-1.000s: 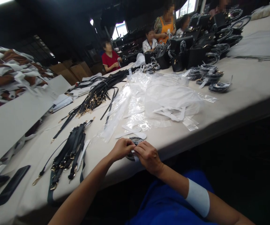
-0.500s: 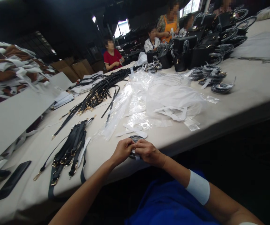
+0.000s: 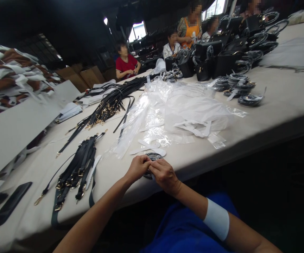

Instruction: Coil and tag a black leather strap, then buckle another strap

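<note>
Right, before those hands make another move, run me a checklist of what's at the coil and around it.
1. Left hand at the coil: ok, its fingers are over it.
2. Right hand at the coil: ok, fingertips close to the left hand's.
3. Grip on the coil: cannot tell, the fingers hide what they pinch.
4. Coil wholly in view: not ok, both hands cover part of it.
5. Loose white strips near the coil: ok, just beyond it.
6. Black strap bundle apart from both hands: ok, it lies off to their left.
</note>
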`<state>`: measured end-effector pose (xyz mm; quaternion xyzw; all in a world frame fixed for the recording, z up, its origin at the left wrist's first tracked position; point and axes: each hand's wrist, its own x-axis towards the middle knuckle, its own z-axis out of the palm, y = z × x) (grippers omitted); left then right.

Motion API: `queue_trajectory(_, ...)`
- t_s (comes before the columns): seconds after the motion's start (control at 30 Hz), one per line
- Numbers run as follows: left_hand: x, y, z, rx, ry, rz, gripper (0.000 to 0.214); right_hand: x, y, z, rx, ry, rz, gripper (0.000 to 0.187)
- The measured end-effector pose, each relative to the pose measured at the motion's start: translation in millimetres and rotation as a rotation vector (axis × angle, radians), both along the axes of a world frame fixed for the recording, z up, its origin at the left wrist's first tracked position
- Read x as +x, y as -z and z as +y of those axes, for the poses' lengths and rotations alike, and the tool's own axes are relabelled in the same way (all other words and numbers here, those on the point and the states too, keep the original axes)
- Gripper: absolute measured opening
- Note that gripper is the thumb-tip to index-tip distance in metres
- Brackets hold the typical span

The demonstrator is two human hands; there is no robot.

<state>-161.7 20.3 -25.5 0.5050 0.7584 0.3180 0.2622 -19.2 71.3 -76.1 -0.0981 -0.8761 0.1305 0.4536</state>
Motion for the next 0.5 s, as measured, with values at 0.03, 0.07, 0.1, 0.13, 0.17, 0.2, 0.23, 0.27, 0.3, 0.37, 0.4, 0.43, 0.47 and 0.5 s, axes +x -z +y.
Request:
queue_trajectory(0.03,2,0.2,-1,0.015,-0.019,0.007,0.014,1,0.7,3,0.020,-0.051,-0.004,0.024)
queue_trajectory(0.07,3,0.2,-2,0.032,-0.037,0.012,0.014,2,1.3,6,0.032,-0.101,-0.010,0.025)
queue_trajectory(0.1,4,0.0,-3,0.050,-0.056,0.016,0.014,4,2.0,8,0.037,-0.144,-0.016,0.026)
queue_trajectory(0.13,5,-0.2,-4,0.069,-0.074,0.020,0.015,7,2.7,10,0.036,-0.178,-0.021,0.027)
queue_trajectory(0.17,5,-0.4,-4,0.087,-0.091,0.023,0.015,9,3.6,11,0.030,-0.201,-0.021,0.027)
queue_trajectory(0.2,4,-0.4,-4,0.105,-0.104,0.023,0.016,12,4.8,11,0.022,-0.214,-0.016,0.027)
queue_trajectory(0.23,3,-0.2,-4,0.120,-0.115,0.020,0.016,15,6.1,11,0.014,-0.221,-0.011,0.027)
queue_trajectory(0.27,2,0.3,-4,0.132,-0.123,0.011,0.016,17,7.5,10,0.006,-0.222,-0.004,0.026)
queue_trajectory(0.3,0,1.1,-4,0.139,-0.131,-0.004,0.016,19,9.0,10,0.000,-0.224,0.004,0.026)
queue_trajectory(0.37,-3,3.3,-2,0.143,-0.151,-0.055,0.018,21,11.8,10,-0.006,-0.230,0.015,0.026)
queue_trajectory(0.4,-4,4.5,-2,0.141,-0.162,-0.088,0.020,21,13.1,10,-0.008,-0.235,0.020,0.026)
queue_trajectory(0.43,-5,5.5,-1,0.137,-0.171,-0.124,0.022,21,14.3,11,-0.010,-0.243,0.030,0.026)
queue_trajectory(0.47,-6,6.4,0,0.133,-0.179,-0.161,0.024,20,15.5,12,-0.010,-0.251,0.043,0.026)
queue_trajectory(0.5,-7,7.0,1,0.130,-0.185,-0.195,0.026,18,16.7,14,-0.007,-0.257,0.057,0.026)
